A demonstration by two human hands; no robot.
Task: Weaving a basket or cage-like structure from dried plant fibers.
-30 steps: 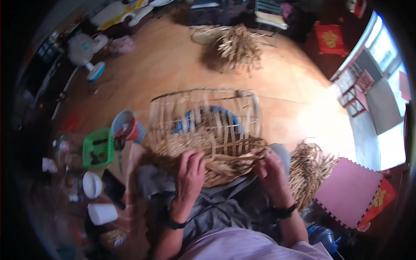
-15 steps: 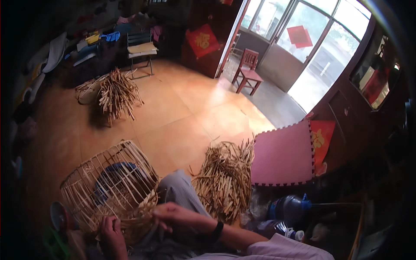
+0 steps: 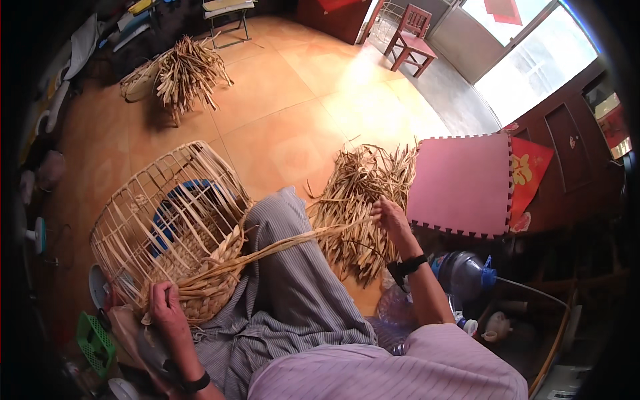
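Note:
A partly woven basket with tall bare ribs lies tilted across my left leg, a round blue object showing behind the ribs. My left hand has its fingers curled on straw strands at the basket's lower left. A long bundle of pale strands runs from the basket across my leg toward my right hand, whose fingers grip its far end. That hand is raised over a loose heap of dried straw on the floor.
Another straw bundle sits farther back, below a folding chair. A pink mat stands right of the heap, with plastic bottles below. A green crate is at lower left; a wooden chair stands by the door.
My view has turned rightward. My right hand has moved from the basket out to the right, stretching the strands across my leg. My left hand remains at the basket.

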